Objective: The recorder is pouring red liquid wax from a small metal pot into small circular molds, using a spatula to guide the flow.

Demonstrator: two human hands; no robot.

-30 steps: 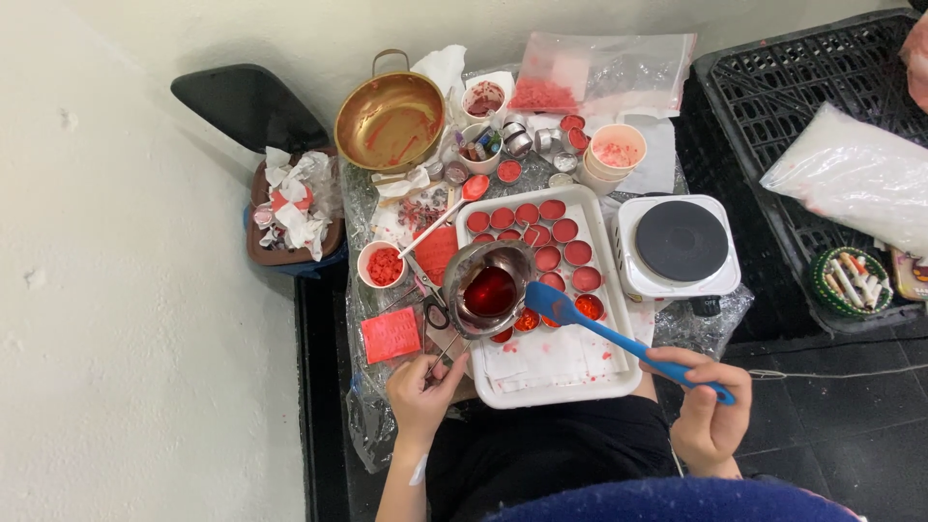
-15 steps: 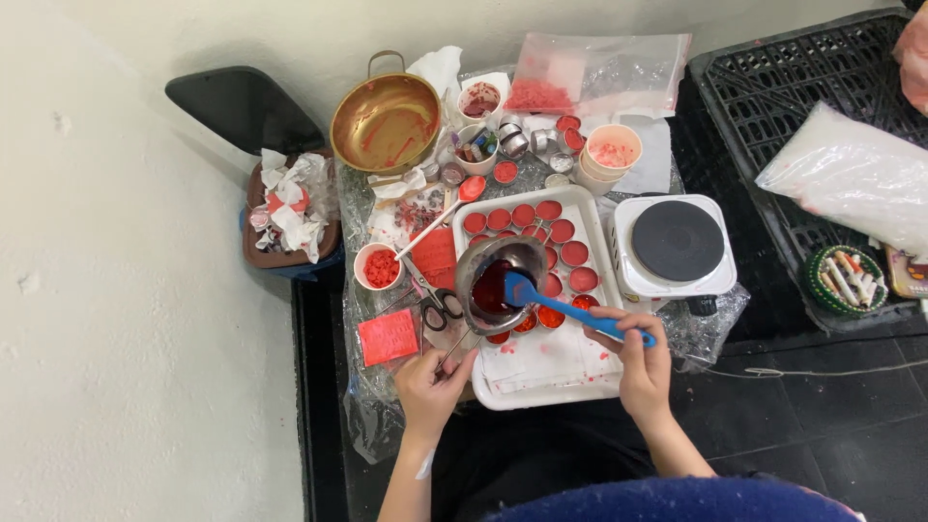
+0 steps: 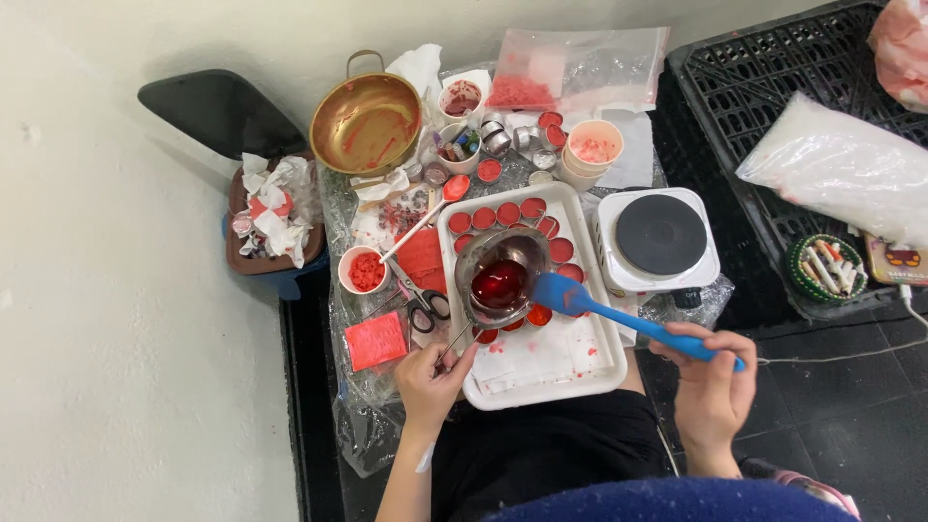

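Note:
My left hand (image 3: 431, 381) grips the thin handle of a small metal pot (image 3: 502, 275) holding dark red liquid; the pot hangs tilted over a white tray (image 3: 541, 382). The tray carries several small round tins filled with red wax (image 3: 495, 216). My right hand (image 3: 713, 384) holds a blue spatula (image 3: 619, 317) by its handle, with the blade next to the pot's right rim.
A white single electric hot plate (image 3: 659, 238) stands right of the tray. A brass pan (image 3: 364, 123), cups, scissors (image 3: 422, 304), a white cup of red bits (image 3: 364, 270) and a red block (image 3: 376, 339) lie left and behind. A black crate (image 3: 773, 68) holds bags at right.
My right hand drew back toward me, pulling the spatula blade from inside the pot to just beside its right rim. The pot stays over the tray.

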